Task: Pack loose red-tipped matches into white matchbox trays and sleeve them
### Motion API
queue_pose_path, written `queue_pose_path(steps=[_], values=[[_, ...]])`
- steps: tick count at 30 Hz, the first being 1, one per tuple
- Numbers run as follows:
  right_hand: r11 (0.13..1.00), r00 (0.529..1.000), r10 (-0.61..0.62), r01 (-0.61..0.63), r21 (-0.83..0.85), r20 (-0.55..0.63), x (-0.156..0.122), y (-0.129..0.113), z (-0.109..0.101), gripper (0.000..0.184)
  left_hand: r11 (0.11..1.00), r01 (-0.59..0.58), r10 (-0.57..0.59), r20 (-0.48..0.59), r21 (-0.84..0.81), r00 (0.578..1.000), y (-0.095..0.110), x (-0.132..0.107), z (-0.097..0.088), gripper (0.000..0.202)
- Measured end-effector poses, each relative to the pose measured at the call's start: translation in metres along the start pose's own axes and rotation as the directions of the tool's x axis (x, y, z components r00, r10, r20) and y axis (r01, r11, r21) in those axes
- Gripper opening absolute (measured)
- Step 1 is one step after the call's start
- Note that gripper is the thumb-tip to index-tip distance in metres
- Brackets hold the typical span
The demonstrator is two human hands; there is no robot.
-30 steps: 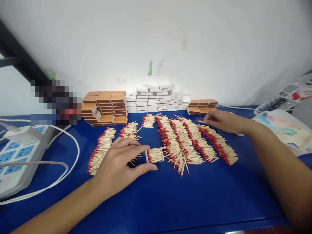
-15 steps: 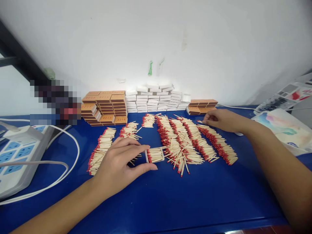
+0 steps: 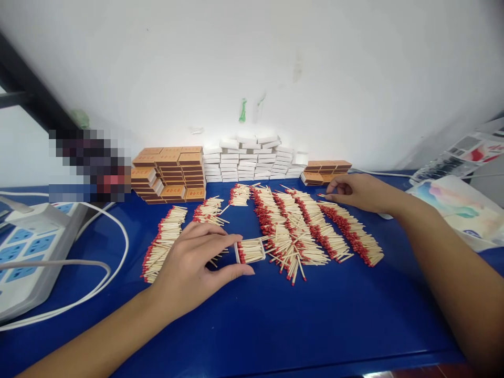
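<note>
My left hand point(image 3: 197, 260) curls around the left end of a white matchbox tray point(image 3: 263, 257). Its index finger touches the tray's upper left corner and the thumb lies along the near side. Red-headed matches point(image 3: 251, 251) lie side by side in that tray, heads to the left. At the far end of the rightmost row of matches point(image 3: 348, 231), my right hand point(image 3: 350, 191) is closed, thumb and index finger pinching a match point(image 3: 322, 196) whose red tip points left. The other fingers are curled in.
More matches lie in rows point(image 3: 315, 226) and a loose heap point(image 3: 291, 254) on the blue table point(image 3: 275, 325). Orange matchboxes point(image 3: 173, 157) and white trays point(image 3: 252, 160) are stacked against the wall. A power strip point(image 3: 31, 257) with cables stands left, a plastic package point(image 3: 460, 210) right.
My right hand has shifted very slightly left at the far end of the match row. My left hand and the tray stay in place.
</note>
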State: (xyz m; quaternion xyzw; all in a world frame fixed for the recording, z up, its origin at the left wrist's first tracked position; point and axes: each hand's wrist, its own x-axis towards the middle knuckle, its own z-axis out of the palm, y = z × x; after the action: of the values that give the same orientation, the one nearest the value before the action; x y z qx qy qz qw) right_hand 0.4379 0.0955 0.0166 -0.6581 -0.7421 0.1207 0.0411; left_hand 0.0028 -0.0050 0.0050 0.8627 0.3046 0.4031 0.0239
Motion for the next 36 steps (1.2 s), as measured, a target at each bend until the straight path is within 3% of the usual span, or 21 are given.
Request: queue_pose_path(steps=[13, 23, 30, 33, 36], values=[[0.999, 0.999, -0.039, 0.039, -0.011, -0.023, 0.000, -0.003, -0.001, 0.040, 1.000, -0.003, 0.003, -0.003, 0.003, 1.000, 0.000, 0.000, 0.000, 0.041], [0.997, 0.993, -0.071, 0.071, 0.002, -0.094, 0.007, 0.008, 0.003, 0.039, 1.000, 0.002, -0.002, -0.004, -0.004, 1.000, -0.001, -0.002, 0.001, 0.042], [1.000, 0.999, -0.027, 0.026, -0.013, -0.018, 0.007, 0.006, 0.006, 0.033, 1.000, -0.007, 0.007, -0.003, 0.000, 1.000, 0.001, 0.000, 0.000, 0.041], [0.999, 0.998, -0.033, 0.031, -0.024, -0.045, 0.004, -0.003, 0.003, 0.031, 1.000, -0.003, 0.003, -0.003, 0.010, 1.000, 0.001, 0.000, -0.001, 0.040], [0.994, 0.988, -0.108, 0.111, 0.022, -0.113, -0.008, -0.034, -0.004, 0.035, 1.000, 0.009, -0.009, -0.012, 0.022, 1.000, 0.000, -0.001, -0.001, 0.041]])
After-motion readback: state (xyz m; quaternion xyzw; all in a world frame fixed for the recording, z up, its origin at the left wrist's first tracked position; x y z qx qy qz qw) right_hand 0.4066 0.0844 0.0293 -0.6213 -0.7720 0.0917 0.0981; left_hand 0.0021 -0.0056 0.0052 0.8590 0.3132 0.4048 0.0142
